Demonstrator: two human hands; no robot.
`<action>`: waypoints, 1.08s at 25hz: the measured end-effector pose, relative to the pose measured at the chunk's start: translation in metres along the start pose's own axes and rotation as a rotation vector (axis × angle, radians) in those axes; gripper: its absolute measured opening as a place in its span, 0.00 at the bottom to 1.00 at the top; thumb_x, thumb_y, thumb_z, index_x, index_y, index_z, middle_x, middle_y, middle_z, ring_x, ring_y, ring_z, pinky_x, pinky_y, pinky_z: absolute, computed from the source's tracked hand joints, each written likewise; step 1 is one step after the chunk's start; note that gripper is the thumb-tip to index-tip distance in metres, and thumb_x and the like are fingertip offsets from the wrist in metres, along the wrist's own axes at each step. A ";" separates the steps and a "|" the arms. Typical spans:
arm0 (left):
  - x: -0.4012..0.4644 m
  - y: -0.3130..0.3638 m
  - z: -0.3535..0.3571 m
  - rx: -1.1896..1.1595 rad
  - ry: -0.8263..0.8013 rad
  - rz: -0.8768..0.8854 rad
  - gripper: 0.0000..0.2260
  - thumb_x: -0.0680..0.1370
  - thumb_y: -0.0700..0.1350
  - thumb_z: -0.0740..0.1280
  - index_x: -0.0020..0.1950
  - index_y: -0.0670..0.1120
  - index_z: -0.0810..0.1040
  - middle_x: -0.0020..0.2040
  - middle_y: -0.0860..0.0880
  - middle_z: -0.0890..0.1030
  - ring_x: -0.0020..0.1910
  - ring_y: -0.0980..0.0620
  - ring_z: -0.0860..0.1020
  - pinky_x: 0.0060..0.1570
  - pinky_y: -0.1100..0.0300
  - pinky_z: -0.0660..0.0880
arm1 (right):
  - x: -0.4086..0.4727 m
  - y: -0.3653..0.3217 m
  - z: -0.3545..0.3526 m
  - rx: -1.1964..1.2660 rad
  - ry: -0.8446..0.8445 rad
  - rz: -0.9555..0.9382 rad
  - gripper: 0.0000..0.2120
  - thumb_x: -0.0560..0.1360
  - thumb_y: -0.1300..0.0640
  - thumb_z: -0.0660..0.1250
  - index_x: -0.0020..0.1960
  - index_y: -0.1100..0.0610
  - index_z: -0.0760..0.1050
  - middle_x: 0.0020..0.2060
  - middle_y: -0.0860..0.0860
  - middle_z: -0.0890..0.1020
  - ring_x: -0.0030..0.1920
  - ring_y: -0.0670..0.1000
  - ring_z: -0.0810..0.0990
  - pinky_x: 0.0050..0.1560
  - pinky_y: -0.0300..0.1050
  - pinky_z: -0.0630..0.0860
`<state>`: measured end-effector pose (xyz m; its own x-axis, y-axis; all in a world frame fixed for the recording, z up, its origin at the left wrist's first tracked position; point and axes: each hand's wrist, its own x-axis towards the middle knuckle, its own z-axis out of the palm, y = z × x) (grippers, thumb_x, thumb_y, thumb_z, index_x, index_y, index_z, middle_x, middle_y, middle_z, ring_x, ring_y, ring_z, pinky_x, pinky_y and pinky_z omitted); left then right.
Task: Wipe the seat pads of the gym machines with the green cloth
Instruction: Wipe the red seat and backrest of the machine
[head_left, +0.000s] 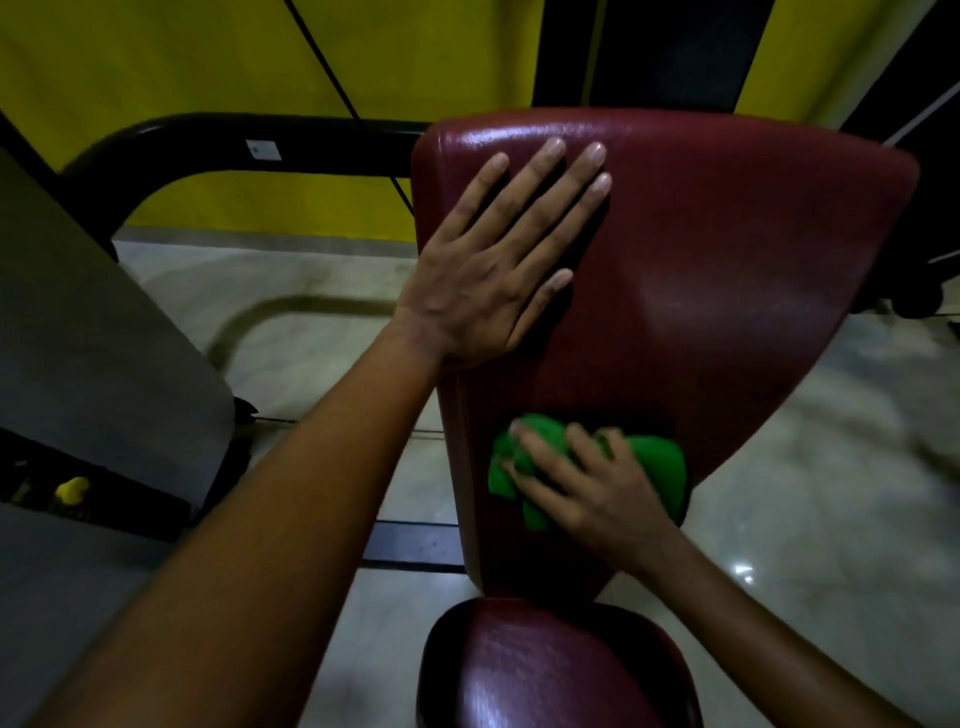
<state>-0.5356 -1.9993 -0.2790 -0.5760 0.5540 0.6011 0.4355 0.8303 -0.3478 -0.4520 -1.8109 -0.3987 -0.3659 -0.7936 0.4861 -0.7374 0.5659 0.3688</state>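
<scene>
A dark red back pad (727, 249) fills the middle of the view, wide at the top and narrowing downward. My left hand (498, 260) lies flat on its upper left part with fingers straight and spread. My right hand (587, 483) presses the bunched green cloth (660, 462) against the lower part of the pad, fingers spread and slightly bent over it. Below the back pad sits a rounded dark red seat pad (550, 670), partly cut off by the bottom edge of the view.
A black curved machine frame tube (218, 140) runs behind the pad on the left, in front of a yellow wall (156, 62). A grey panel (78, 338) stands at the left. Pale shiny floor tiles (805, 493) surround the machine.
</scene>
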 end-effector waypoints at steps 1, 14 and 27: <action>0.000 0.000 0.000 -0.002 0.002 -0.001 0.24 0.83 0.51 0.49 0.77 0.42 0.55 0.77 0.44 0.58 0.76 0.44 0.55 0.74 0.46 0.53 | 0.011 0.007 -0.008 -0.008 0.082 0.093 0.13 0.79 0.60 0.59 0.59 0.53 0.77 0.66 0.55 0.69 0.50 0.60 0.71 0.43 0.52 0.66; -0.002 0.007 0.000 -0.043 0.050 -0.042 0.23 0.83 0.48 0.50 0.77 0.42 0.56 0.77 0.44 0.58 0.76 0.45 0.55 0.74 0.45 0.51 | 0.000 0.053 -0.028 -0.090 0.266 0.286 0.13 0.78 0.59 0.64 0.61 0.49 0.77 0.65 0.53 0.71 0.49 0.58 0.72 0.40 0.50 0.66; -0.025 0.037 0.006 -0.111 0.054 -0.082 0.23 0.81 0.42 0.54 0.76 0.40 0.58 0.76 0.42 0.59 0.76 0.43 0.55 0.74 0.44 0.50 | -0.017 0.082 -0.042 -0.037 0.281 0.328 0.17 0.75 0.56 0.66 0.64 0.49 0.75 0.65 0.55 0.70 0.50 0.60 0.73 0.43 0.52 0.71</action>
<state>-0.5089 -1.9818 -0.3109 -0.5766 0.4776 0.6629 0.4640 0.8592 -0.2155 -0.4829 -1.7413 -0.3437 -0.4050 -0.4819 0.7770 -0.5849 0.7897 0.1849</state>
